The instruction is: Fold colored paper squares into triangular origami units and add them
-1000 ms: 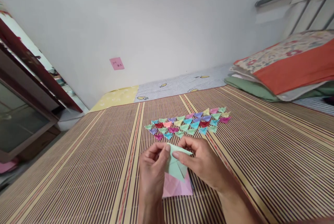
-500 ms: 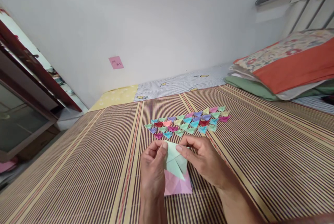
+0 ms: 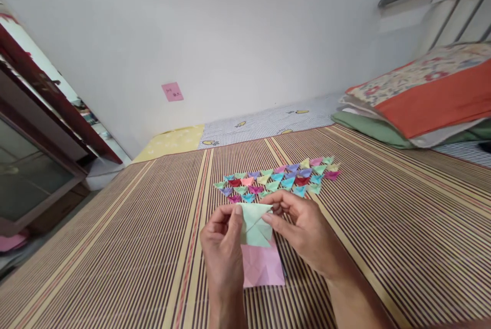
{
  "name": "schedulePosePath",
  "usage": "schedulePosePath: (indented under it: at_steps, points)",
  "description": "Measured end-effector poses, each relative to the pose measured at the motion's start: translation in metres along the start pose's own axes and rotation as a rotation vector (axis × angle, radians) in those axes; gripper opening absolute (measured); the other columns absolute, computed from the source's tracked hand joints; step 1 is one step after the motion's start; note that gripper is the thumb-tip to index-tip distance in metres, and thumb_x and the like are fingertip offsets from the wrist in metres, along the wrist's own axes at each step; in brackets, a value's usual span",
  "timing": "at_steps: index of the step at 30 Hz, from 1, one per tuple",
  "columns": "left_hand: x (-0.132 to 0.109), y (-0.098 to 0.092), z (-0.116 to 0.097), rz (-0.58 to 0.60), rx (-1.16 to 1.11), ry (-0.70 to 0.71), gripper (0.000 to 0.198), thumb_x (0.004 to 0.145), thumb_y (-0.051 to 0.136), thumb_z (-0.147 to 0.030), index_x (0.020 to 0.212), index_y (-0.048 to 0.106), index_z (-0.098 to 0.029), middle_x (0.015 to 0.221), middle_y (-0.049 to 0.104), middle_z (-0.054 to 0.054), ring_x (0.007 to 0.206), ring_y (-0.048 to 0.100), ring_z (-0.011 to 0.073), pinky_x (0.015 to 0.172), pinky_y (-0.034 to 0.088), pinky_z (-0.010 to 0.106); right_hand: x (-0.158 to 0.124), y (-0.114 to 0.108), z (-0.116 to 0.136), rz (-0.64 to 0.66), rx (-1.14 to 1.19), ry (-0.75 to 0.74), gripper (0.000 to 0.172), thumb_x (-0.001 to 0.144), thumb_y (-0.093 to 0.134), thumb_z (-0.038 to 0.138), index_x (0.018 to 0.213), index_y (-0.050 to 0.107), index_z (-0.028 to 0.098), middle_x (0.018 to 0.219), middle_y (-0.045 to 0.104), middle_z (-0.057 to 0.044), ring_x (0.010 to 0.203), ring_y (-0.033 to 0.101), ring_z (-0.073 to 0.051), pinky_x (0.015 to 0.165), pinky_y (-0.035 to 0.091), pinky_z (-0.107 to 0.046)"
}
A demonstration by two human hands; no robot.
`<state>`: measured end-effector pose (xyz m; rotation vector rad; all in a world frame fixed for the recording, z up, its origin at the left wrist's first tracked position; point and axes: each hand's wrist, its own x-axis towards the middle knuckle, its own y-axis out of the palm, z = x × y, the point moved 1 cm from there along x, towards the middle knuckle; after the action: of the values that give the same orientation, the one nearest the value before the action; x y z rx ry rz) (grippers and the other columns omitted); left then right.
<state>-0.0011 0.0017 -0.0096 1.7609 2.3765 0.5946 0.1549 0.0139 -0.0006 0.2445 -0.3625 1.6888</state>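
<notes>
A pale green sheet of folding paper (image 3: 256, 226), creased and partly folded, is held up between both hands. My left hand (image 3: 224, 239) pinches its upper left edge with the thumb in front. At the upper right corner, my right hand (image 3: 301, 229) grips the same paper between thumb and fingers. Below it a pink sheet of paper (image 3: 264, 267) with crease lines lies on the striped mat (image 3: 153, 247). Just beyond my hands, several small folded paper pieces (image 3: 276, 177) in many colours are laid out in slanting rows.
Folded bedding with an orange and floral cover (image 3: 437, 99) is stacked at the right. A checked cloth (image 3: 261, 122) and a yellow cloth (image 3: 172, 142) run along the wall. A pink note (image 3: 172, 91) is stuck on the wall, and a door frame (image 3: 57, 93) stands at the left.
The green paper has been raised and tilted slightly, and its long lower point now looks shorter. My left hand has shifted a little left. The pink sheet stays in place.
</notes>
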Motion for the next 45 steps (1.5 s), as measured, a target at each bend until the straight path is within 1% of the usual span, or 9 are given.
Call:
schedulePosePath:
  at_steps: [7,13,19,22,25,28,33,39,45]
  points:
    - [0.002,0.001,0.002,-0.037,-0.083,-0.058,0.031,0.072,0.09,-0.041,0.08,0.074,-0.016,0.066,0.067,-0.001,0.054,0.061,0.0101,0.055,0.053,0.02,0.001,0.005,0.001,-0.029,0.045,-0.023,0.014,0.096,0.065,0.026,0.106,0.073,0.02,0.081,0.07,0.0,0.075,0.066,-0.016,0.067,0.053,-0.027]
    - [-0.002,0.005,-0.003,0.057,0.052,0.115,0.048,0.082,0.084,-0.034,0.128,0.07,-0.027,0.104,0.077,0.006,0.088,0.074,0.0179,0.077,0.059,0.026,0.002,0.009,-0.002,-0.123,0.006,-0.037,0.019,0.098,0.064,0.028,0.112,0.072,0.019,0.084,0.073,-0.003,0.076,0.069,-0.017,0.069,0.055,-0.029]
    - [-0.004,0.001,-0.002,0.197,0.076,0.073,0.025,0.091,0.075,-0.036,0.112,0.076,-0.023,0.11,0.076,0.009,0.093,0.073,0.0208,0.077,0.059,0.028,0.001,0.009,-0.004,-0.159,-0.003,-0.08,0.026,0.099,0.06,0.023,0.123,0.069,0.022,0.101,0.076,-0.006,0.086,0.072,-0.018,0.075,0.057,-0.031]
    - [-0.004,0.0,-0.002,0.265,0.049,0.061,0.022,0.091,0.075,-0.036,0.107,0.077,-0.022,0.108,0.076,0.009,0.096,0.072,0.0219,0.082,0.058,0.03,0.001,0.01,-0.004,-0.19,0.018,-0.092,0.021,0.099,0.061,0.025,0.117,0.071,0.022,0.097,0.076,-0.005,0.084,0.072,-0.018,0.072,0.057,-0.029]
    - [-0.003,0.001,-0.002,0.334,0.121,0.061,0.028,0.082,0.084,-0.03,0.108,0.077,-0.023,0.104,0.076,0.007,0.092,0.071,0.0214,0.083,0.057,0.031,0.001,0.011,-0.001,-0.234,0.011,-0.092,0.014,0.098,0.061,0.025,0.107,0.072,0.021,0.085,0.073,-0.002,0.073,0.069,-0.015,0.063,0.054,-0.024]
    - [-0.003,0.005,0.0,0.272,0.224,0.119,0.032,0.076,0.088,-0.024,0.107,0.077,-0.024,0.104,0.076,0.006,0.093,0.07,0.0211,0.083,0.056,0.03,0.001,0.012,0.002,-0.286,-0.026,-0.105,0.012,0.097,0.06,0.022,0.098,0.071,0.02,0.076,0.069,0.001,0.066,0.065,-0.013,0.058,0.052,-0.022]
    - [-0.009,0.011,-0.001,0.11,0.197,0.138,0.011,0.083,0.082,-0.03,0.09,0.079,-0.022,0.087,0.073,0.002,0.08,0.068,0.0156,0.072,0.055,0.024,0.001,0.015,0.002,-0.296,-0.016,-0.103,0.015,0.095,0.06,0.021,0.104,0.071,0.02,0.078,0.069,0.0,0.066,0.065,-0.014,0.057,0.051,-0.023]
    - [-0.01,0.018,-0.005,0.149,0.13,0.045,0.02,0.074,0.089,-0.029,0.085,0.077,-0.018,0.079,0.074,0.001,0.072,0.066,0.0136,0.068,0.054,0.022,0.001,0.015,-0.001,-0.315,-0.035,-0.116,0.015,0.092,0.06,0.018,0.101,0.072,0.02,0.079,0.071,-0.001,0.069,0.065,-0.016,0.061,0.052,-0.026]
    - [-0.011,0.014,-0.001,0.237,0.184,0.062,0.019,0.078,0.085,-0.026,0.092,0.075,-0.018,0.085,0.073,0.003,0.077,0.066,0.0159,0.072,0.054,0.024,0.0,0.013,0.001,-0.37,-0.005,-0.108,0.014,0.097,0.058,0.026,0.098,0.071,0.021,0.082,0.074,-0.003,0.069,0.068,-0.018,0.057,0.05,-0.026]
